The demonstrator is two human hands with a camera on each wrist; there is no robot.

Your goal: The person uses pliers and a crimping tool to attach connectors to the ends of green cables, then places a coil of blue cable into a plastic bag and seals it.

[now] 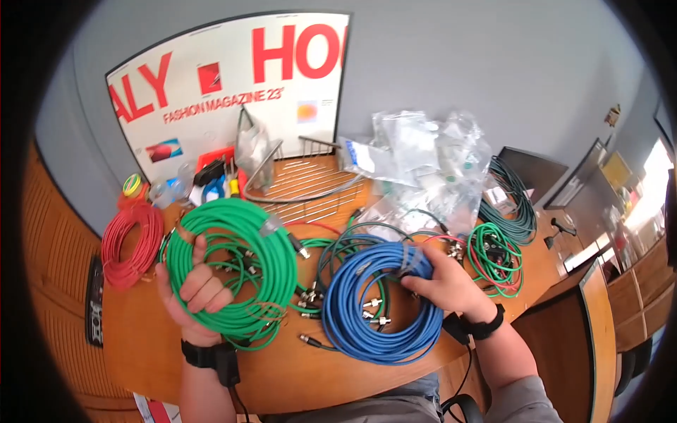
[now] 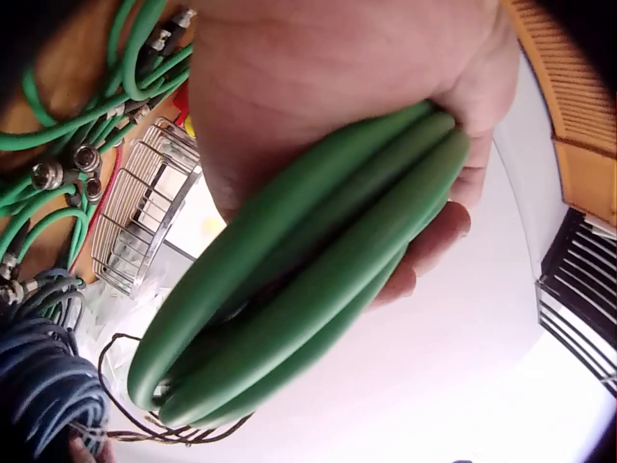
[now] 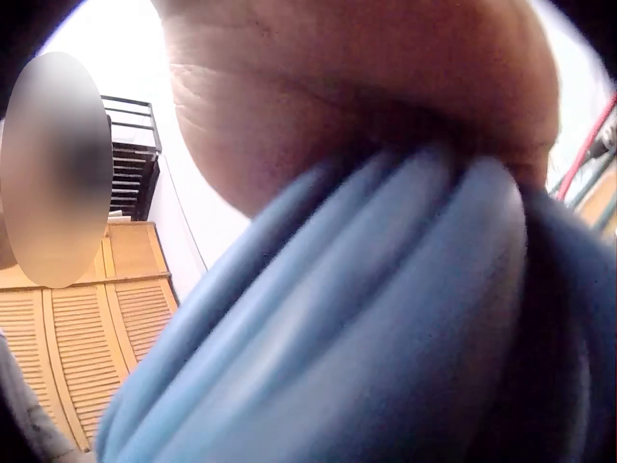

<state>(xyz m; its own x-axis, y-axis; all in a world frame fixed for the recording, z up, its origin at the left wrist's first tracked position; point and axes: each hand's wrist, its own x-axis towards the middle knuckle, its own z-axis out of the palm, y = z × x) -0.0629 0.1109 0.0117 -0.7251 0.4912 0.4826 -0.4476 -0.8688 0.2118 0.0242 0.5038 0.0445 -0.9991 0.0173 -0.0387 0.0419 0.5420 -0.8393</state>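
Note:
My left hand (image 1: 201, 292) grips a thick green cable coil (image 1: 271, 247), its fingers passed through the loop and curled over the strands. In the left wrist view several green strands (image 2: 289, 280) cross the palm. My right hand (image 1: 451, 282) holds a blue cable coil (image 1: 338, 310) by its upper right side, thumb in front, close to a clear tie around the strands. The right wrist view shows blue strands (image 3: 318, 318) bunched against the palm. A black-sleeved metal connector (image 1: 310, 341) sticks out beside the blue coil at its lower left.
A red cable coil (image 1: 113, 247) lies at the left. Behind are a wire rack (image 1: 310, 187), a pile of clear plastic bags (image 1: 430, 162) and a poster (image 1: 233, 134). Thin green cables (image 1: 486, 282) and a dark green coil (image 1: 522, 218) sit at the right of the wooden table (image 1: 282, 384).

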